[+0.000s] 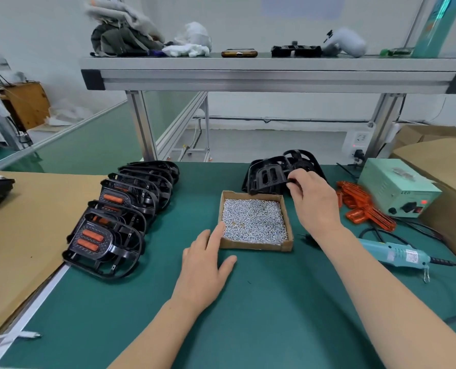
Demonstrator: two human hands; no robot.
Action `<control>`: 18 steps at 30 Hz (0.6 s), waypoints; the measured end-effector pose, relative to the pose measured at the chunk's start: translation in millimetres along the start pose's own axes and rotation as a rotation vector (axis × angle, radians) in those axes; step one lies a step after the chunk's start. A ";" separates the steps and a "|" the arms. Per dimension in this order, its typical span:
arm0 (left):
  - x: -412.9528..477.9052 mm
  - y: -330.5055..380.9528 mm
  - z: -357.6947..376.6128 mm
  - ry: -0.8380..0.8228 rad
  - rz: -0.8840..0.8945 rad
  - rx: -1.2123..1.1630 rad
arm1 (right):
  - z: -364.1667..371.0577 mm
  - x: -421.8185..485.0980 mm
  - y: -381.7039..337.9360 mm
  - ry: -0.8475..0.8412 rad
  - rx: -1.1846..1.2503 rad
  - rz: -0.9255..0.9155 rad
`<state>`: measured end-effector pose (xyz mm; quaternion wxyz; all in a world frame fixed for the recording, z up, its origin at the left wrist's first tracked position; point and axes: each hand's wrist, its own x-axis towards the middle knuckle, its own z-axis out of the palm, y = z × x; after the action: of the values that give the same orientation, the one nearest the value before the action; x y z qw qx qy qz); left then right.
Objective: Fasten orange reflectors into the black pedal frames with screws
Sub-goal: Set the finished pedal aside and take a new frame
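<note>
Beyond the screw box (256, 245), right hand (312, 202) pinches a pedal frame (268, 177); left hand (205, 265) spread.

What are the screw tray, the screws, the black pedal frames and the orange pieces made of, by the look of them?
Tray: brown cardboard, matte, raw cut edges. Screws: silvery metal with bright glints, likely plated steel. Black pedal frames: probably moulded plastic, slight sheen, thin ribs. Orange reflectors: translucent glossy plastic, it seems.

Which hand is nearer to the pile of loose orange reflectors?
Right. The right hand grips a black pedal frame just left of the reflector pile; the left hand lies farther left, touching the screw box.
</note>
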<state>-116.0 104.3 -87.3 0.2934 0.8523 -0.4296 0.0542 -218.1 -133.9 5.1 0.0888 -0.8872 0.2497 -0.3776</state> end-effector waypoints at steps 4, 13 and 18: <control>-0.2 2.5 -4.5 0.036 0.037 -0.051 | -27.9 -25.2 -21.2 0.010 0.011 -0.050; -19.9 36.8 -13.3 0.336 0.248 -0.101 | -78.5 -87.8 -48.3 -0.043 -0.026 -0.110; -16.3 76.9 -12.8 0.418 0.364 -0.094 | -86.8 -106.9 -60.7 -0.064 -0.062 -0.138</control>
<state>-182.9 87.4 -47.5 0.4005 0.7170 -0.5076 0.2606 -320.4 -24.5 19.9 0.0430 -0.9163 0.1966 -0.3462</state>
